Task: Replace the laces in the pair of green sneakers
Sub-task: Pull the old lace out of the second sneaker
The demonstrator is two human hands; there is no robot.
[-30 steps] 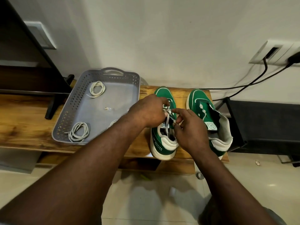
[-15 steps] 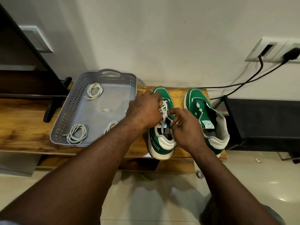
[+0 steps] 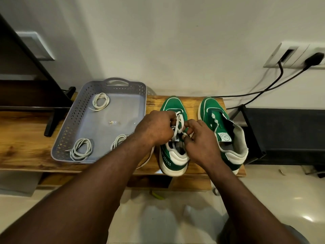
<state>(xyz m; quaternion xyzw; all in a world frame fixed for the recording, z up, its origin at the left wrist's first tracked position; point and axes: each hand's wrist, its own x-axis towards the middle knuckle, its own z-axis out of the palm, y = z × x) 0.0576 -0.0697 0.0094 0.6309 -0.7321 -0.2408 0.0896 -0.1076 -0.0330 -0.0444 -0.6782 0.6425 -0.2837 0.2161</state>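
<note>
Left hand [image 3: 154, 128] and right hand [image 3: 199, 140] pinch the lace [image 3: 179, 120] above one sneaker [image 3: 174, 104] near the bench [image 3: 26, 147] edge.

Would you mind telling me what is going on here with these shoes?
A person is working on the white lace of the green sneaker next to the grey tray on a wooden bench. The left hand and the right hand both pinch that lace above the tongue. The other sneaker stands to its right, untouched. Three coiled laces lie in the tray.
</note>
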